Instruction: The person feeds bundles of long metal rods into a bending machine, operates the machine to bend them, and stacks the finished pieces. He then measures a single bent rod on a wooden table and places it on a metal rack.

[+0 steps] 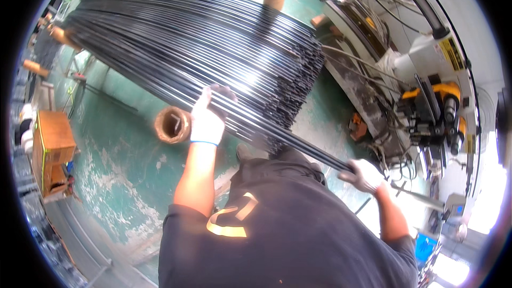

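Observation:
A large stack of long, thin black rods (176,37) stretches across in front of me, its uneven cut ends toward the right. My left hand (208,120), in a pale glove, is closed about a few rods at the stack's near edge; its fingers are partly hidden. Farther right, these held rods (304,146) stick out past the stack in front of my body. My right hand (365,176), gloved as well, is wrapped round them close to their right end. The exact number of rods is hard to tell.
Brown-wrapped posts (173,125) stand beside the stack, one near my left hand. To the right is a machine with a yellow and black head (434,104) and hanging cables. A wooden cabinet (56,144) stands at far left on the worn green floor (114,192).

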A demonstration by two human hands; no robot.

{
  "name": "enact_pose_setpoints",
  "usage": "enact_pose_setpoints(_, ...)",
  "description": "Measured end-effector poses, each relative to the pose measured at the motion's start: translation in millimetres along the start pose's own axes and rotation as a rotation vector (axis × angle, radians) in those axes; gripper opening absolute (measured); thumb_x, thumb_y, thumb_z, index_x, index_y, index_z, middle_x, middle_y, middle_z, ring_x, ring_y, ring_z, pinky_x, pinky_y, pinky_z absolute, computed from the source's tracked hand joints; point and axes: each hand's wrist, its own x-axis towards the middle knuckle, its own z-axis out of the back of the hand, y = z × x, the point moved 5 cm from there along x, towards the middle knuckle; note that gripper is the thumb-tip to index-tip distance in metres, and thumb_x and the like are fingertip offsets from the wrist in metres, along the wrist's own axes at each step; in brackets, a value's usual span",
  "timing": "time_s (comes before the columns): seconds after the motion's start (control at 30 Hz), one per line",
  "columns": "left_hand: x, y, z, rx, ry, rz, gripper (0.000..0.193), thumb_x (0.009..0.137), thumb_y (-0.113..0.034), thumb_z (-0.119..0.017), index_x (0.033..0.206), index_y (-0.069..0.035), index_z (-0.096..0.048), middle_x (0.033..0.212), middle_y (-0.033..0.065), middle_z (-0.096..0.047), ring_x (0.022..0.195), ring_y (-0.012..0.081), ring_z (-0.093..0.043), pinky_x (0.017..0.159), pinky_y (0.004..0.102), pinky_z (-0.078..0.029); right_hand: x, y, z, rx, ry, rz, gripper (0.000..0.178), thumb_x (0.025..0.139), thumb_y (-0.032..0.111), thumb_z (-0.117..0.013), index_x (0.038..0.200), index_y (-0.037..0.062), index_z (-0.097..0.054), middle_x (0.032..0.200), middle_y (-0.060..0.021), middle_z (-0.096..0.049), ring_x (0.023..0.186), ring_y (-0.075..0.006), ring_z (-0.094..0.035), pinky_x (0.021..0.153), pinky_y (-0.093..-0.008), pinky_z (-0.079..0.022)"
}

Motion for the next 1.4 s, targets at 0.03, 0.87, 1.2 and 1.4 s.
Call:
enact_pose_setpoints(0.03,7.6,-1.2,-0.7,-0.026,0.075,-0.024,0.033,0.106,-0.033,-0.062,0.108,0.0,-0.066,0.11,0.0181,-0.074,0.103,0.0339,-0.07,0.097,0.0534,-0.058,-25.4,-34.0,-9.9,-0.048,0.0,-0.087,0.056,0.096,0.055,-0.072,0.107,0.0005,-0.072,0.097,-0.0244,-0.074,0.093,-0.0427,-0.072,0.082,-0.0512,-0.054)
enact_pose_setpoints(0.87,-34.1,169.6,-263.0,0.101,0.304,0.032,0.02,0.103,-0.009,-0.07,0.118,0.002,-0.062,0.105,0.0064,-0.065,0.093,0.017,-0.059,0.088,0.0324,-0.054,-189.7,-551.4,-184.7,0.269,-1.49,-1.387,0.032,0.085,0.006,-0.066,0.116,-0.0005,-0.071,0.111,-0.0252,-0.073,0.107,-0.0394,-0.071,0.102,-0.0483,-0.053)
enact_pose_setpoints(1.2,-18.3,381.0,-422.1,0.355,0.645,0.333,0.03,0.106,-0.026,-0.065,0.121,-0.001,-0.065,0.114,0.0123,-0.068,0.115,0.0338,-0.065,0.116,0.0575,-0.046,-62.1,-502.2,-66.3,2.886,-1.465,0.233,0.023,0.101,-0.006,-0.057,0.123,-0.001,-0.06,0.115,-0.0151,-0.069,0.115,-0.0354,-0.069,0.115,-0.0627,-0.049)
enact_pose_setpoints(1.4,114.6,321.3,-502.6,0.277,0.921,0.214,0.049,0.106,-0.022,-0.061,0.143,0.009,-0.053,0.137,0.0219,-0.063,0.135,0.0376,-0.056,0.125,0.0511,-0.038,-94.4,-592.4,-45.3,2.565,-1.898,-0.034,0.016,0.106,0.008,-0.065,0.118,-0.0021,-0.063,0.102,-0.0133,-0.071,0.094,-0.0302,-0.071,0.088,-0.0428,-0.064)
